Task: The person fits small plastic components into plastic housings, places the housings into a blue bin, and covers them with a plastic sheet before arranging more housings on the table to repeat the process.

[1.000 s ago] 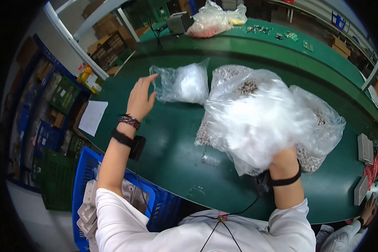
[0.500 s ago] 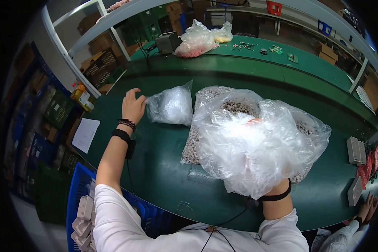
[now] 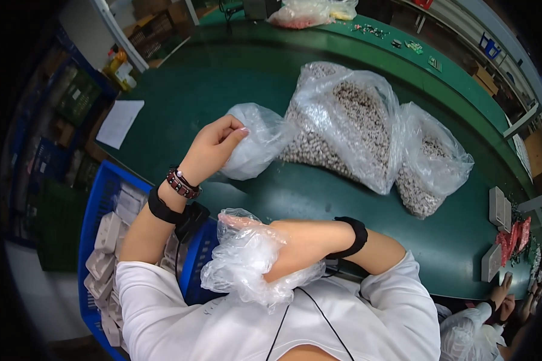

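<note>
Plastic film, clear, shiny and creased into many small folds, sits bunched in our right hand, its loose edges spreading out around and below the palm. We have it close to our chest, where it overlaps the right side of the blue basket in our view. Our right forearm comes in from the right and lies across in front of us, the fingers pointing left, closed around the bunch and showing partly through it. Our left hand reaches up and forward over the green table, a dark bracelet on its wrist. Its fingers curl in toward the thumb at a rounded plastic bag, whitish and partly see-through; we cannot tell whether a fold is pinched between them. To the right of that bag we see a large bag of small grey pieces on the table, and just beside it a smaller bag of similar pieces. Pale trays lie in the basket to our left
</note>
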`<state>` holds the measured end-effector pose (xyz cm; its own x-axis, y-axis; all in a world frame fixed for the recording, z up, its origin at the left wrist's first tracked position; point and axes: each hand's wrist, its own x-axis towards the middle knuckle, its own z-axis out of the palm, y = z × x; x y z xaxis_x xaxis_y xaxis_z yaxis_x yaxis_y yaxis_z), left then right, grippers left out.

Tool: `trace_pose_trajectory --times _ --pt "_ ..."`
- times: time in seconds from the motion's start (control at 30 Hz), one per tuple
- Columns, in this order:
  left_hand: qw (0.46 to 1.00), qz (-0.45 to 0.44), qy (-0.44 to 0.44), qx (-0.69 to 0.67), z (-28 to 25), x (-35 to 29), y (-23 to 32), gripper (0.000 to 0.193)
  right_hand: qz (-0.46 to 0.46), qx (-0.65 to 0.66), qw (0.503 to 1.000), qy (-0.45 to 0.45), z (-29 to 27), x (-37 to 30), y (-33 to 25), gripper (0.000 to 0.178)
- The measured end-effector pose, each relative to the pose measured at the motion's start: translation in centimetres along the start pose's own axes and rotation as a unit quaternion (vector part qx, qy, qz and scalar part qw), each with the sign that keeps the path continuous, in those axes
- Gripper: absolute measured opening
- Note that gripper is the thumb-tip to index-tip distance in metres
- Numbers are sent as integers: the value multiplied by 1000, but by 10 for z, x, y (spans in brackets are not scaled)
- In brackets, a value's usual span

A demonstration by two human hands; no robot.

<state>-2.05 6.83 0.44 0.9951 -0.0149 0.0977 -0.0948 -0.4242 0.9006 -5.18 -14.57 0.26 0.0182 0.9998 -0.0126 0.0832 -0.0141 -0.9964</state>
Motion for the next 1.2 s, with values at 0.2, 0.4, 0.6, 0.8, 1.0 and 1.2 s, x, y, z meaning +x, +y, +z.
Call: trace_pose_trajectory --times 0.2,0.4,0.6,0.8,1.0,1.2 --pt "999 -11 26 -31 10 -39 -2 19 26 -120 992 36 4 -10 -16 89" --pt "995 72 30 58 17 -63 18 19 240 -361 891 134 9 -9 -6 81" --pt "965 123 90 212 11 -68 23 17 310 -408 856 70 7 -16 -4 71" --pt "974 113 94 175 16 -75 29 18 -195 -139 963 124 28 -7 -4 59" --pt "971 85 16 -224 30 -78 -4 27 -18 583 805 113 0 19 22 33" --pt "959 35 -24 -282 25 -88 3 28 -93 523 826 188 6 34 30 34"
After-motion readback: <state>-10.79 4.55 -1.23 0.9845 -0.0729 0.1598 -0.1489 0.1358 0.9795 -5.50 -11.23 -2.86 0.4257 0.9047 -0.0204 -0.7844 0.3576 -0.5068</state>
